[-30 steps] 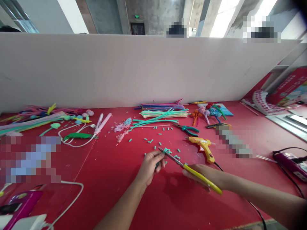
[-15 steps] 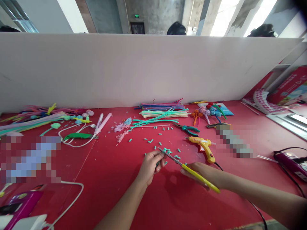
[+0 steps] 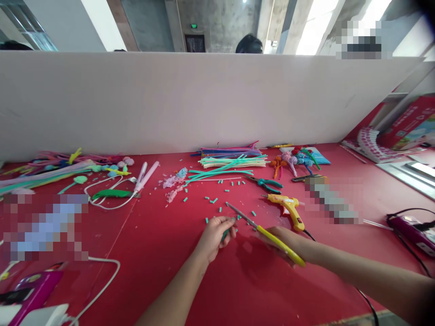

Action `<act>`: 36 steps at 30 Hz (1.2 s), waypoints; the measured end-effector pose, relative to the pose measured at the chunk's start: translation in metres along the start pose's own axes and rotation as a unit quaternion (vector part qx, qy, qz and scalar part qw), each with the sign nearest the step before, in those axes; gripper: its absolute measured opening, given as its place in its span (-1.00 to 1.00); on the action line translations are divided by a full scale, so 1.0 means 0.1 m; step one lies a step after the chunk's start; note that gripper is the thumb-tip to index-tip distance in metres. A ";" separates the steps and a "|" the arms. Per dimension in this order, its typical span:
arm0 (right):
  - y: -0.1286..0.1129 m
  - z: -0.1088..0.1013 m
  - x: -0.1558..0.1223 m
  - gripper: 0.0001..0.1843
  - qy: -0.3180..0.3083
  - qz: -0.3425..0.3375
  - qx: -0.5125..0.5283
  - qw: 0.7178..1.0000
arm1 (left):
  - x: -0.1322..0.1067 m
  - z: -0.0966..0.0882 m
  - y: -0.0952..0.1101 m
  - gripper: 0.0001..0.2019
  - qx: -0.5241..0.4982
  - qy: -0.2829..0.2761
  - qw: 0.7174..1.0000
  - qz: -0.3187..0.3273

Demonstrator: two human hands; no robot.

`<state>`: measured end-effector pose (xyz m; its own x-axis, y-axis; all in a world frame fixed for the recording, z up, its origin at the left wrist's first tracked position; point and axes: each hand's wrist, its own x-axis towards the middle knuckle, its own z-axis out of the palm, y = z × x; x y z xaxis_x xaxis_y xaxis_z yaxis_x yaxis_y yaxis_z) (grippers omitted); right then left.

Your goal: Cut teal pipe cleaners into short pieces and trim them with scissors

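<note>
My left hand [image 3: 215, 236] rests low on the red table [image 3: 163, 267], its fingers pinched on a short teal pipe-cleaner piece [image 3: 224, 234]. My right hand [image 3: 284, 243] grips yellow-handled scissors [image 3: 265, 233]. Their closed blades point up and left, past my left fingertips and not touching them. Several small teal cut bits [image 3: 213, 200] lie scattered on the table just beyond both hands.
A yellow glue gun [image 3: 288, 209] and green pliers [image 3: 267, 183] lie right of the bits. Bundles of pipe cleaners [image 3: 231, 159] sit by the white partition [image 3: 204, 99]. A pink tool with a white cord [image 3: 144, 177] lies left; purple devices sit at both edges.
The scissors have drawn away from the teal piece and lifted slightly, and my right hand has shifted a little left. My left hand stays in place, still pinching.
</note>
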<state>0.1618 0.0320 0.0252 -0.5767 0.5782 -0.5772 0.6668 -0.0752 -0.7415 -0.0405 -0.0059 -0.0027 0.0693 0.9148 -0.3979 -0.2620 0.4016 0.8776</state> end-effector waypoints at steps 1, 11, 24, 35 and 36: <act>0.00 0.00 0.02 -0.59 0.004 -0.004 0.018 1.000 | -0.03 0.03 0.01 -0.77 0.006 -0.020 1.000 -0.004; -0.11 0.19 0.14 -0.67 -0.027 -0.108 0.240 0.964 | -0.21 0.14 0.08 -0.73 0.026 -0.178 0.983 -0.026; -0.21 0.07 0.09 -0.73 0.028 -0.141 0.000 0.990 | -0.18 0.13 0.03 -0.77 0.044 -0.176 0.982 -0.052; -0.26 -0.10 -0.02 -0.68 0.073 -0.095 -0.081 0.989 | -0.09 0.05 0.00 -0.75 0.045 -0.052 0.997 0.028; -0.24 -0.13 -0.07 -0.66 0.074 -0.091 -0.120 0.986 | -0.08 0.03 0.00 -0.74 0.040 -0.024 0.998 0.043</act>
<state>0.1555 0.0405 0.0517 -0.6339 0.6775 -0.3731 0.6617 0.2253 -0.7151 -0.0383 -0.0130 0.0017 0.0965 0.9465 -0.3080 -0.1923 0.3213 0.9272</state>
